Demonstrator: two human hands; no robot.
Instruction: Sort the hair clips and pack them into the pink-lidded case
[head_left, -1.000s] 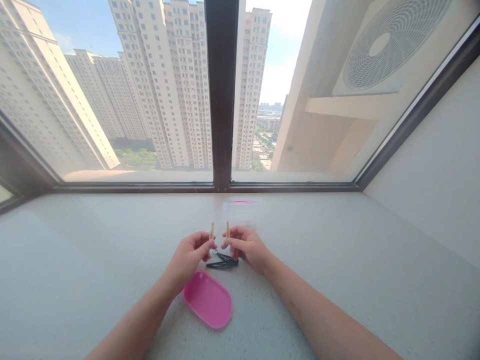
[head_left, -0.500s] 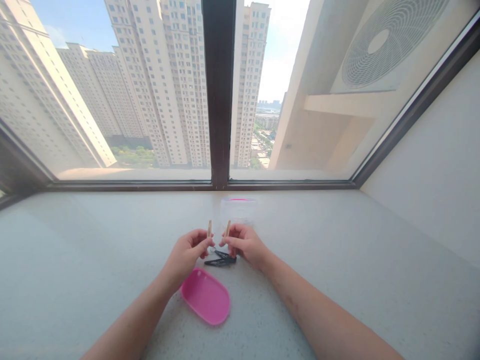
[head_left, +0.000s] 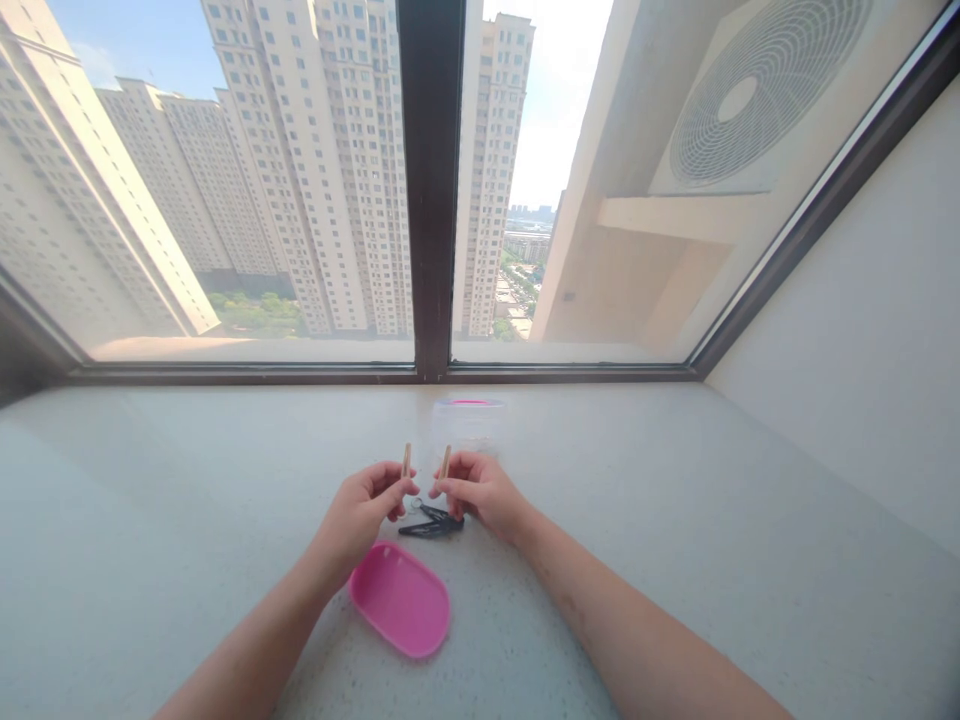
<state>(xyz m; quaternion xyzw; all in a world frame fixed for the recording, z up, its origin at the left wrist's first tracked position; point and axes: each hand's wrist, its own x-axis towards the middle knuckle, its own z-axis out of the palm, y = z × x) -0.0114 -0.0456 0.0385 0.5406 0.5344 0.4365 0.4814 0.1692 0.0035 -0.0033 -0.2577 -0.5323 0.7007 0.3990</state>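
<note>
My left hand (head_left: 369, 498) pinches a thin tan clip (head_left: 406, 460) that stands upright between thumb and fingers. Close beside it, my right hand (head_left: 480, 490) pinches a similar tan clip (head_left: 445, 464), tilted slightly to the right. The two clips are apart. Just below my fingertips, several black hair clips (head_left: 433, 527) lie in a small heap on the pale counter, next to a small ring-like piece (head_left: 418, 505). Nearer to me is a pink oval tray (head_left: 401, 600), with my left wrist beside its upper left edge.
Behind my right hand lies a clear plastic bag or box (head_left: 470, 420) with a pink strip at its top. A dark window frame (head_left: 433, 376) borders the pale speckled counter (head_left: 675, 520) at the back, and a white wall (head_left: 862, 350) rises at the right.
The whole view has shifted a little, so everything appears slightly further left and lower. Both hands keep their pinch on the tan clips, with little change between them.
</note>
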